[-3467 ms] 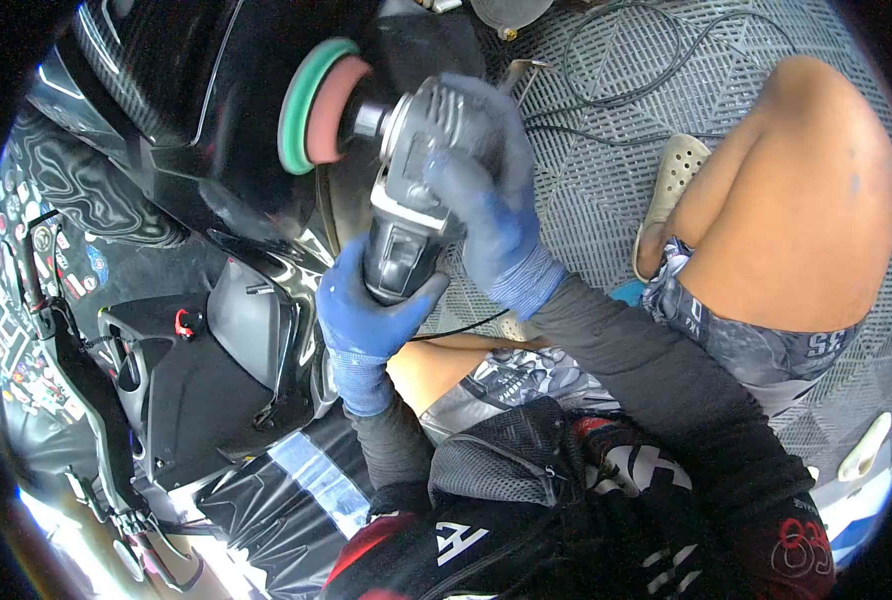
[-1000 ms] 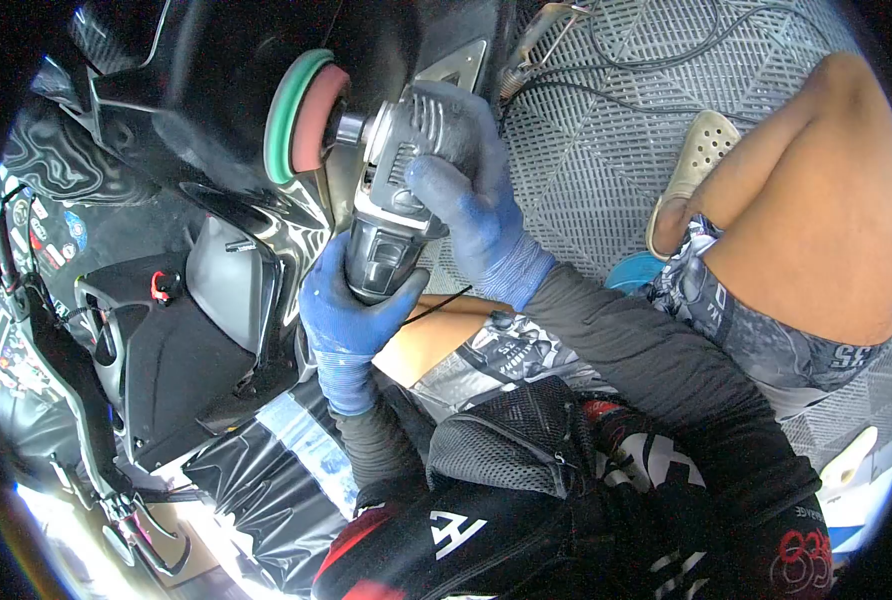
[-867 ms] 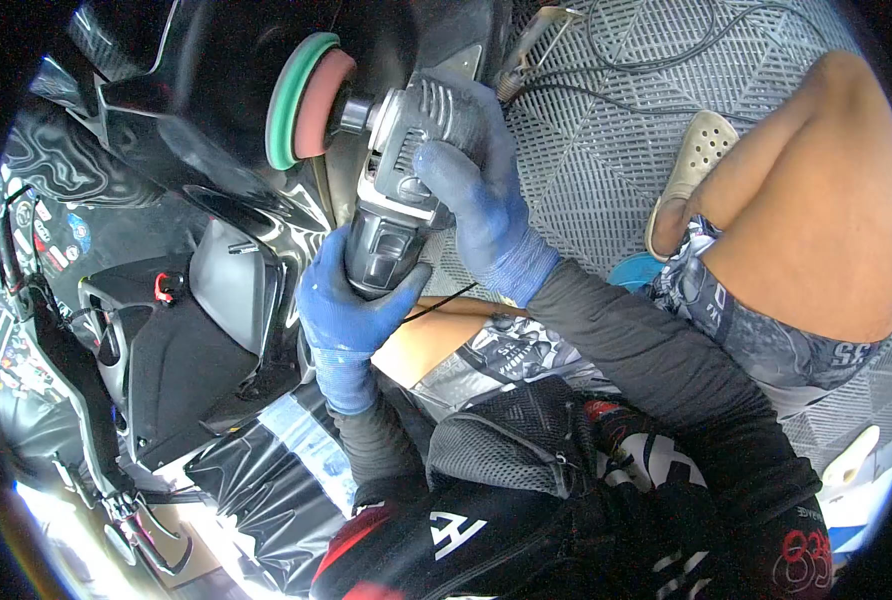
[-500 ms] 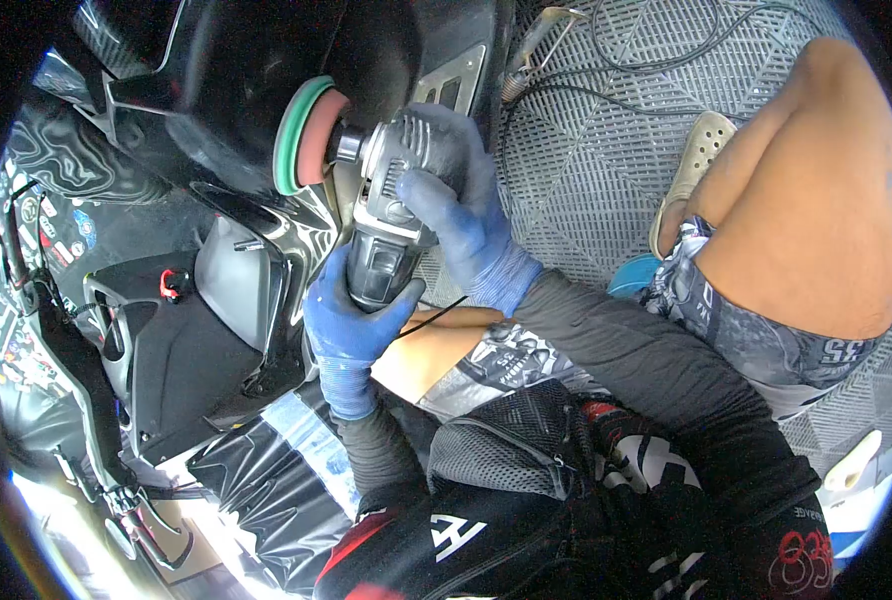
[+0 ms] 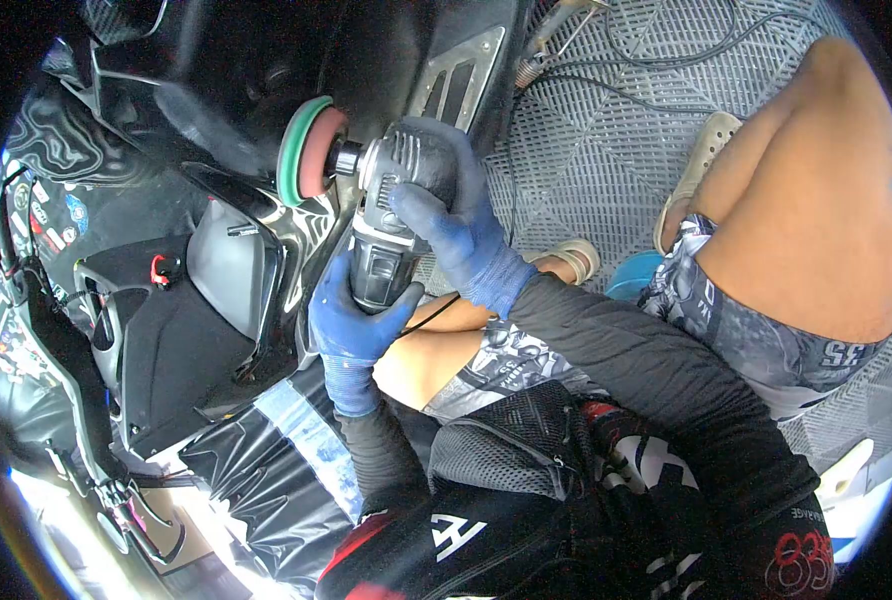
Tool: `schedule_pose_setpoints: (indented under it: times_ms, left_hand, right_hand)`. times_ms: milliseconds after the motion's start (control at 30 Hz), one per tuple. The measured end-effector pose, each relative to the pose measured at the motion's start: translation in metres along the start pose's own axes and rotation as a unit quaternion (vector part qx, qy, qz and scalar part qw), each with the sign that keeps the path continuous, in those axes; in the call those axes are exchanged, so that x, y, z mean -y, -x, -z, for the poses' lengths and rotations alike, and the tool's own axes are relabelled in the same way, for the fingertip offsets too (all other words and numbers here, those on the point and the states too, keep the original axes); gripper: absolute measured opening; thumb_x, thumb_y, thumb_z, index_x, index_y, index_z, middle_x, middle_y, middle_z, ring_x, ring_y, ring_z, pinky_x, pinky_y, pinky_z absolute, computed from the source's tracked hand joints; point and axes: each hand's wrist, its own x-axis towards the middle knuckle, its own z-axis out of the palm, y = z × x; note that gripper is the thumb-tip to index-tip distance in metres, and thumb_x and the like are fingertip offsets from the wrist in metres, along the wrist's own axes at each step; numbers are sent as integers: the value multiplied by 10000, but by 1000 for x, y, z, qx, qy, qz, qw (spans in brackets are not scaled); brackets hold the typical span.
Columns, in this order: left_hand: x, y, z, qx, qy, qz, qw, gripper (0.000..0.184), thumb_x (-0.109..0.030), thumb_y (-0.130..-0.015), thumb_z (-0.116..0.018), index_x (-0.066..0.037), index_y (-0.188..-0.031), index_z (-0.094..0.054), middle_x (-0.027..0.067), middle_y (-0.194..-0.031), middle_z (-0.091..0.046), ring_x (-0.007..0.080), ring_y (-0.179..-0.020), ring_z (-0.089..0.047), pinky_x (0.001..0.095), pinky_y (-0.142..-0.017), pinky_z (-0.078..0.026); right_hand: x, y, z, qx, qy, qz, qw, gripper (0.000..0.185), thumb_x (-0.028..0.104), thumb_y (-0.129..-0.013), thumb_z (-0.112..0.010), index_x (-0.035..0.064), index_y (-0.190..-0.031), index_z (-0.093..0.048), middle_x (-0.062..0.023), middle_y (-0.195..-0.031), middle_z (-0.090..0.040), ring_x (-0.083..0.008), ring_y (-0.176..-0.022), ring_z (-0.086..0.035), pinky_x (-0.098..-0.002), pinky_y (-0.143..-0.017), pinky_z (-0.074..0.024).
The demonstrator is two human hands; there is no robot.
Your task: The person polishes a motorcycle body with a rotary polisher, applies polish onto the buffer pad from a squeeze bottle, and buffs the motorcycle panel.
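A black and grey polisher (image 5: 391,230) is held in both blue-gloved hands. My left hand (image 5: 358,318) is wrapped round the lower end of its body. My right hand (image 5: 456,222) grips the upper end, with the palm over the tool's head. The round pad (image 5: 311,150), green and pink, faces left against or very near a glossy black panel (image 5: 206,125); contact cannot be told. Its power cord (image 5: 434,315) shows below the body.
A motorcycle's black seat (image 5: 181,350) and handlebar (image 5: 91,400) lie left. Black sheeting with a light strip (image 5: 306,440) is below. At the right are grey floor tiles (image 5: 606,170), a cable (image 5: 646,100), a blue round item (image 5: 634,275) and my bent knee.
Over the last second, the polisher and both hands have moved slightly downward in view. The pad now sits lower along the black panel, and a second beige shoe shows beside the blue item.
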Motion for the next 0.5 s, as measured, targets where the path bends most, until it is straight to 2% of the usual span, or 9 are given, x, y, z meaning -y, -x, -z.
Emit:
schedule_pose_setpoints:
  times_ms: [167, 267, 500]
  left_hand:
    - [11, 5, -4, -26, -50, -20, 998, 574, -352, -633, -914, -3, -997, -639, 172, -805, -698, 345, -722, -699, 422, -659, -540]
    - [15, 4, -7, -15, -10, -13, 1000, 561, -350, -640, -911, -6, -990, -640, 170, -789, -701, 342, -705, -700, 424, -641, -533]
    - [2, 8, -2, -24, -34, -2, 999, 568, -356, -646, -909, -8, -1006, -641, 168, -813, -715, 339, -722, -712, 423, -645, -542]
  right_hand:
    - [-5, 0, -2, -3, -21, -7, 1000, 788, 364, -784, -810, 51, -1393, -419, -88, -1168, -592, -179, -1049, -581, -344, -941, -494]
    - [-7, 2, -1, -4, -8, -23, 1000, 792, 373, -780, -820, 55, -1388, -424, -84, -1168, -590, -174, -1048, -581, -345, -943, -494]
    - [-10, 4, -3, -2, -7, -20, 1000, 767, 376, -784, -814, 59, -1374, -440, -85, -1163, -593, -179, -1046, -583, -345, -945, -491]
